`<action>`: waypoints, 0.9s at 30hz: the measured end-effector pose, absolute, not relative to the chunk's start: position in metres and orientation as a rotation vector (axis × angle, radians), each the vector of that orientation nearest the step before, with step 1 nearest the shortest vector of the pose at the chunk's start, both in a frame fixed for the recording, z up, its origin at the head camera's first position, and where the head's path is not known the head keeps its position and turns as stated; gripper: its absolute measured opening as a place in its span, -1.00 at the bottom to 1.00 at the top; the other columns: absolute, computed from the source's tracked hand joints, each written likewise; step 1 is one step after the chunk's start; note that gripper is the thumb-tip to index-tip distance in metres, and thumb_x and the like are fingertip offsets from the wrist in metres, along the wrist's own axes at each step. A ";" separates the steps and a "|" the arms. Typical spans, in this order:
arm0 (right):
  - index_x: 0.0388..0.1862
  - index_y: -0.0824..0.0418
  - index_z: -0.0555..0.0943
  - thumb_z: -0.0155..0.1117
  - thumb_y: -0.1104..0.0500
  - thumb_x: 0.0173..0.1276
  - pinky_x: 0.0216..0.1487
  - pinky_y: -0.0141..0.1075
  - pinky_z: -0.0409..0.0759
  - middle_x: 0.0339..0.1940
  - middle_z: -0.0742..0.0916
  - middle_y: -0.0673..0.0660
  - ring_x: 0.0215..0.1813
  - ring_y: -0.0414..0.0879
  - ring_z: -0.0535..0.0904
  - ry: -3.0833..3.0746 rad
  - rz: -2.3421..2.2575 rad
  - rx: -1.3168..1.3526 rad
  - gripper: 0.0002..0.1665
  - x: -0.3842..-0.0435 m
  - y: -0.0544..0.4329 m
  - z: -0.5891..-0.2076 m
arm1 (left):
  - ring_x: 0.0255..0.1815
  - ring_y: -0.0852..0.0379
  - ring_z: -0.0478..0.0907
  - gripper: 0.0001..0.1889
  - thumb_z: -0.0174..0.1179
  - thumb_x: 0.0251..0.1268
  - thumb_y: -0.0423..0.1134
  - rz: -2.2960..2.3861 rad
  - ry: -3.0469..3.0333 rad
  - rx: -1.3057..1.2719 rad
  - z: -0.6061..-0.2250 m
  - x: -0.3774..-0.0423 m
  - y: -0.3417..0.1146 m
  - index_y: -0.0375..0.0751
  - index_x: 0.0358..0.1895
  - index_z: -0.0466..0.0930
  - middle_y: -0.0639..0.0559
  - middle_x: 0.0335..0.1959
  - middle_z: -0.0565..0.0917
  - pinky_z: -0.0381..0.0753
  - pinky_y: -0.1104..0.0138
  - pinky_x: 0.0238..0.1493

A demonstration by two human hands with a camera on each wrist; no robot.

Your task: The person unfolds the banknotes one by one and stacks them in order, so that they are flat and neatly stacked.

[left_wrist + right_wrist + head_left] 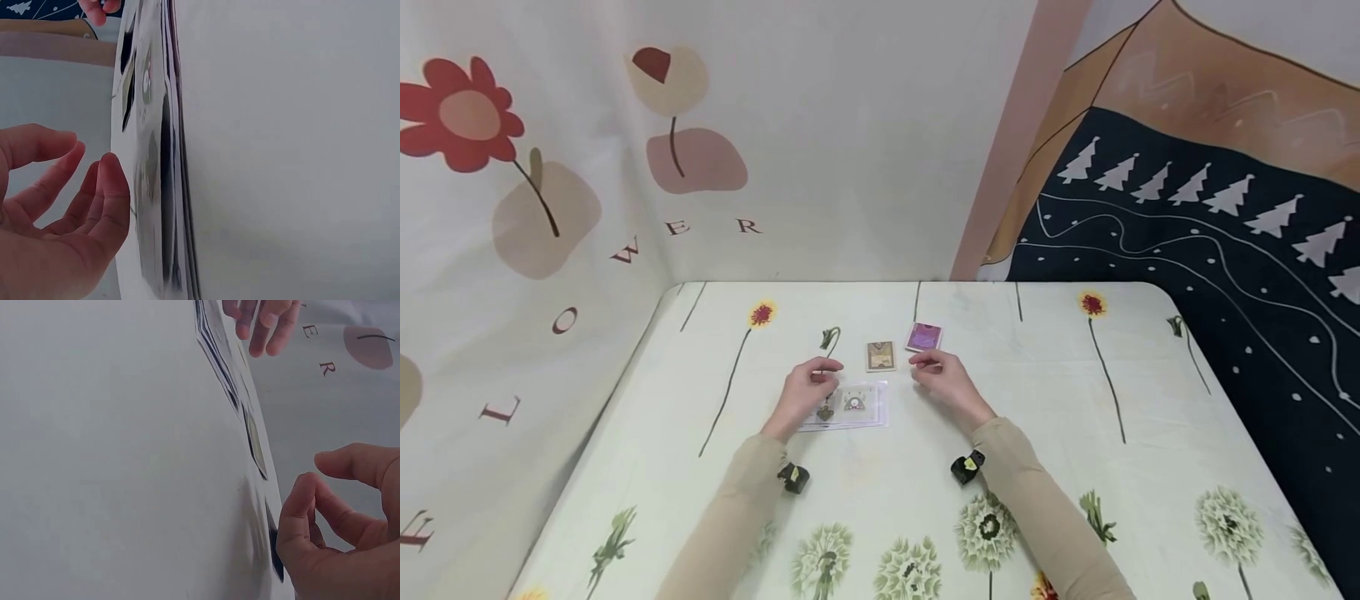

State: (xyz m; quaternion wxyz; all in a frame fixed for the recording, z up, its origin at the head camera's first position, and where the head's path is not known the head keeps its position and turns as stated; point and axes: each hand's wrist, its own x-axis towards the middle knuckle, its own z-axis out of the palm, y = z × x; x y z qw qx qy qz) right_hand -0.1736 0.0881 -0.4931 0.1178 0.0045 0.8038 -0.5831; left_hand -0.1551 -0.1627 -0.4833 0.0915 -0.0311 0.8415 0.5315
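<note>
My left hand (805,393) hovers over the left end of a small stack of clear-covered sheets (882,410) with printed pictures. In the left wrist view, that hand's fingers are loosely bent, with a gap between the thumb and the fingertips and nothing in them. To the right of the sheets is my right hand (953,390), its fingers softly curved and holding nothing in the right wrist view. Just beyond its fingertips lies a purple card-like packet (924,336). A tan card-like piece (880,357) lies between the hands, behind the sheets.
The table has a white cloth (1037,375) printed with flowers. Behind it hangs a pale curtain (850,167) with flower prints and letters, and at the right a dark cloth (1225,275) with white trees. Each wrist carries a small black camera (793,477).
</note>
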 end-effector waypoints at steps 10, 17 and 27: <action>-0.02 0.37 0.59 0.24 0.36 0.27 -0.12 -0.28 0.55 -0.15 0.62 0.20 -0.06 0.03 0.54 2.421 -1.700 0.046 -0.72 -0.185 0.102 -0.489 | -0.04 -0.05 0.57 -0.73 0.14 0.24 -0.45 1.636 2.452 -0.067 -0.489 -0.163 -0.128 -0.29 0.01 0.60 -0.15 -0.01 0.62 0.61 0.20 -0.09; 0.00 0.40 0.58 0.23 0.38 0.27 0.12 -0.13 0.48 -0.04 0.62 0.28 0.04 0.10 0.51 2.482 -1.690 0.013 -0.69 -0.196 0.110 -0.489 | -0.21 0.00 0.62 -0.74 0.14 0.18 -0.52 1.754 2.373 -0.045 -0.490 -0.166 -0.108 -0.35 -0.05 0.61 -0.18 -0.06 0.63 0.63 0.29 -0.26; 0.08 0.27 0.58 0.20 0.30 0.32 0.23 -0.03 0.38 0.18 0.57 0.24 0.17 0.11 0.46 2.459 -1.678 -0.002 -0.66 -0.213 0.117 -0.498 | -0.22 0.02 0.62 -0.72 0.15 0.17 -0.57 1.920 2.229 -0.041 -0.494 -0.171 -0.081 -0.48 -0.02 0.57 -0.27 -0.11 0.62 0.66 0.31 -0.19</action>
